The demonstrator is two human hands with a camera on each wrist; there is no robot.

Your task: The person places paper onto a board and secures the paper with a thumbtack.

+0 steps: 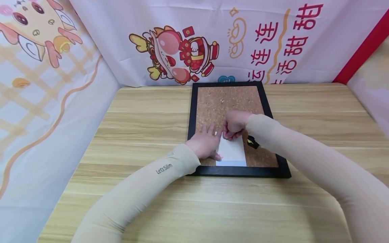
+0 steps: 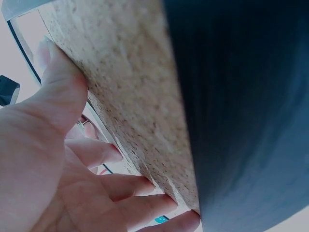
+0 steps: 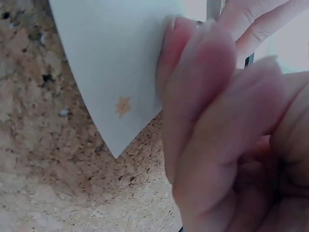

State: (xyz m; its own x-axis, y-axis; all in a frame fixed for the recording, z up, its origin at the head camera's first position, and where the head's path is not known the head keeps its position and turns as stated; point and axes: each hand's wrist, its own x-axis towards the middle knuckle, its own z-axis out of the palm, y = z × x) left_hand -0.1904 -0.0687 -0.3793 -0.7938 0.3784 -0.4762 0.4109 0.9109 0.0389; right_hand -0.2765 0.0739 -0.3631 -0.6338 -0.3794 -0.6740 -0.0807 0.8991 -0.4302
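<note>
A white paper card [image 1: 231,152] lies on the lower part of a black-framed cork board [image 1: 209,111]. My left hand [image 1: 206,143] rests with spread fingers along the card's left side. In the left wrist view its thumb [image 2: 67,87] touches the card and the other fingertips reach the cork. At the card's upper edge, my right hand [image 1: 235,125] has its fingers curled with the tips pinched together. Those fingertips [image 3: 207,58] press down against the card and mostly hide a small pin-like thing between them. A small orange star-shaped mark [image 3: 123,106] shows near one card corner.
A small black and yellow object [image 1: 253,141] lies on the cork right of the card, partly behind the right sleeve. Small bits [image 1: 222,101] sit on the cork's upper part. The board lies on a wooden table [image 1: 146,135] before a printed cloth [image 1: 121,40].
</note>
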